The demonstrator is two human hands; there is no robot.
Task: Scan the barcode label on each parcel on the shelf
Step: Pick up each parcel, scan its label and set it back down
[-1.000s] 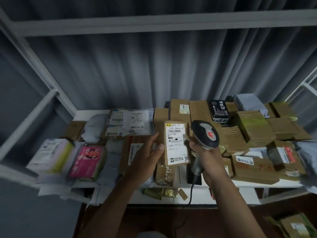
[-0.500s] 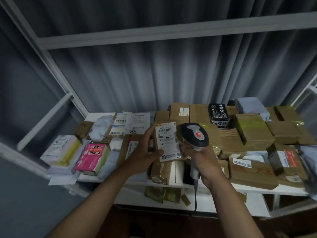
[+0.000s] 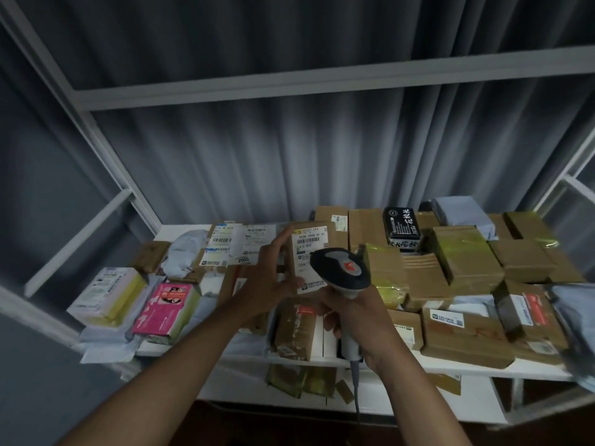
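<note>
The parcel (image 3: 309,252), a small brown cardboard box with a white barcode label (image 3: 310,244) on its face, is held upright above the middle of the white shelf (image 3: 476,365), with the label turned toward you. Your left hand (image 3: 269,284) grips the parcel along its left edge, thumb up near the top corner and fingers curled round the lower part. Your right hand (image 3: 357,317) is wrapped round the grey handle of the barcode scanner (image 3: 339,272), whose dark oval head with a red-orange button sits directly in front of the lower right part of the label and covers it. The scanner cable (image 3: 355,391) hangs from the base of the handle, past the front edge of the shelf. On the left of the shelf, a pink box (image 3: 165,309) lies beside a white and yellow box (image 3: 108,294), both near the front edge. Behind them, a flat package with several white shipping labels (image 3: 236,244) lies just left of the held parcel. On the right, brown cartons are stacked touching one another, and a black box with white characters (image 3: 402,225) stands at the back among them. A carton with a red and white label (image 3: 528,310) lies near the right front corner. Grey pleated curtains (image 3: 289,149) hang behind the shelf frame.
</note>
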